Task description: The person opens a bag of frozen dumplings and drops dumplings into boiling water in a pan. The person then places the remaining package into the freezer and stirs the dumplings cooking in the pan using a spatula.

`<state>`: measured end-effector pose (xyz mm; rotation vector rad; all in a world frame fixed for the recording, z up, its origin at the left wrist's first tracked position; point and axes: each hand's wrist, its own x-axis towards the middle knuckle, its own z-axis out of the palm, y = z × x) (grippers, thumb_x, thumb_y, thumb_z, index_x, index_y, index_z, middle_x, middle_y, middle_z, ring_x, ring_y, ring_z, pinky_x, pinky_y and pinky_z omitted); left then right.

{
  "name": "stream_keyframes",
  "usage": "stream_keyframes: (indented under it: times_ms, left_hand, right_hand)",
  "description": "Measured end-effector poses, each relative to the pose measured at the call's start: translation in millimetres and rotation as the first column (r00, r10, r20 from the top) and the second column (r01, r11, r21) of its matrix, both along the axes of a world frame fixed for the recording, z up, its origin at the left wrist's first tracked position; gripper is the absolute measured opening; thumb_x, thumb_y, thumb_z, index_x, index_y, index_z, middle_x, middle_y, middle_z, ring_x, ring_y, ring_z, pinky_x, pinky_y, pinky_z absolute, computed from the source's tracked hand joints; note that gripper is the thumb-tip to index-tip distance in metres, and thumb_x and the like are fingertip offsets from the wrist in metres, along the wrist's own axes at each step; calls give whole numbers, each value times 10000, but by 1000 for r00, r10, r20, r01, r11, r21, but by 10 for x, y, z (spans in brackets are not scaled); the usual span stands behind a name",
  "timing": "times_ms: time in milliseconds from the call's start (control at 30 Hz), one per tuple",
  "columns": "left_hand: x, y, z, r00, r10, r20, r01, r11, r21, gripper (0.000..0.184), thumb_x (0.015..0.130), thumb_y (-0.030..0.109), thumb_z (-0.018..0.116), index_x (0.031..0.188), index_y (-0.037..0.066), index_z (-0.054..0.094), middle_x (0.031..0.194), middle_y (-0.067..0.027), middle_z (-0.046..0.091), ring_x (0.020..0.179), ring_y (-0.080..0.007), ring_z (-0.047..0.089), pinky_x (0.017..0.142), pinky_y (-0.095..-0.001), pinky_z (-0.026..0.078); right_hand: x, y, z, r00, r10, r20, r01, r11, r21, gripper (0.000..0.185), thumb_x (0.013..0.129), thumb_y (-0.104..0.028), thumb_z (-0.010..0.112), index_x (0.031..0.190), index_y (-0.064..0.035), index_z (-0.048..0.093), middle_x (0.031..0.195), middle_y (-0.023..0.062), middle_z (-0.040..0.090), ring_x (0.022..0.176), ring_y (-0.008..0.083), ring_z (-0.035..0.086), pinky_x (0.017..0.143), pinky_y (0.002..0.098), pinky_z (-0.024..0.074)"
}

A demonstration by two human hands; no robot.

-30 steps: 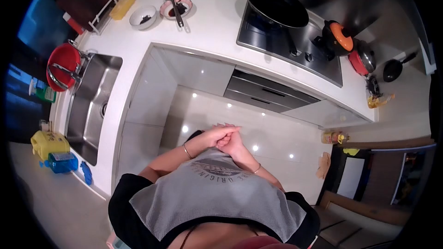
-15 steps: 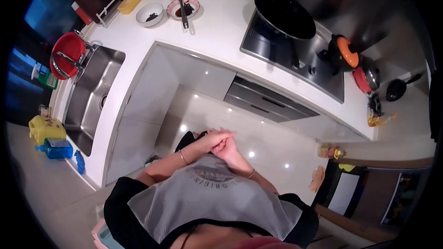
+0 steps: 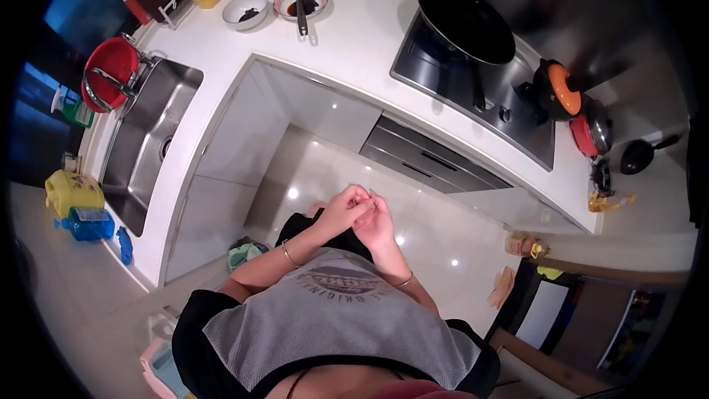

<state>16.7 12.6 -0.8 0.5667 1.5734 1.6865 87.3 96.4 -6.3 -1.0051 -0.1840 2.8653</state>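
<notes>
My left hand (image 3: 345, 213) and right hand (image 3: 374, 223) meet in front of my grey shirt (image 3: 340, 318), above the floor (image 3: 428, 229). The left fingers bend over onto those of the right, whose palm is open and loosely cupped; I cannot tell whether my left grip is closed. Beyond them, well apart, the worktop (image 3: 354, 26) carries a white bowl (image 3: 235, 16) beside a patterned bowl (image 3: 279, 9), a dark-handled utensil (image 3: 301, 16) lying across it. A black pan (image 3: 467, 24) sits on the stove (image 3: 428, 65), to the right; the sink (image 3: 151, 133) and red basin (image 3: 111, 66) are to the left.
</notes>
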Motion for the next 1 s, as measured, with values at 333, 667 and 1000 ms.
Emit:
stream_keyframes:
  times_ms: [333, 667, 1000]
  left_hand:
    - [-74, -252, 248, 927, -101, 361, 133, 989, -67, 159, 915, 206, 498, 918, 47, 500, 714, -34, 551, 544, -98, 531, 462, -214, 429]
    - [122, -51, -1171, 948, 88, 307, -26, 979, -200, 244, 868, 283, 529, 804, 53, 577, 608, -37, 542, 429, -122, 512, 362, -230, 377]
    - [-60, -258, -73, 705, 95, 703, 82, 973, -214, 278, 876, 317, 515, 735, 80, 548, 535, -20, 500, 407, -114, 474, 362, -219, 337]
  right_hand:
    - [30, -103, -413, 910, 174, -377, -197, 980, -23, 285, 900, -287, 420, 956, -61, 585, 899, 53, 622, 833, 183, 583, 712, 297, 460]
    - [-13, -345, -260, 985, 109, -137, -114, 993, -33, 473, 904, -466, 405, 1118, -66, 539, 1022, 105, 567, 1002, 285, 516, 918, 443, 389]
    - [27, -197, -396, 961, 197, -192, -237, 947, -216, 409, 923, -365, 366, 1142, -57, 521, 1124, 109, 581, 925, 238, 563, 788, 360, 448]
